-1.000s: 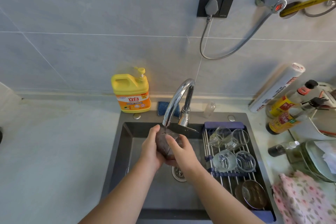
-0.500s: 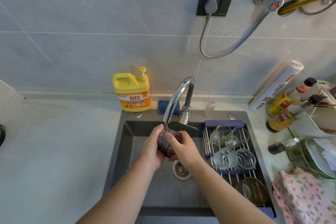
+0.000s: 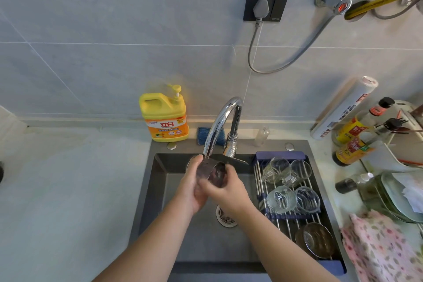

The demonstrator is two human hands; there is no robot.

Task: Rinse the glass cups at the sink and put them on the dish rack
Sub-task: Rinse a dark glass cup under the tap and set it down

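Both hands hold one glass cup [image 3: 211, 170] directly under the faucet [image 3: 209, 150] spout. The left hand [image 3: 191, 186] cups its left side and the right hand [image 3: 226, 190] grips its right side, fingers curled. The cup is tilted, long axis roughly left to right; mouth direction unclear. To the right lies the dish rack [image 3: 283, 224], spanning the sink [image 3: 160, 190]; the right hand is nearer. Four other cups [image 3: 281, 199] fill its rear half and a metal bowl [image 3: 318, 239] sits at the front. Judgement: free rails between them are few, and the faucet lever [image 3: 231, 160] juts into the path.
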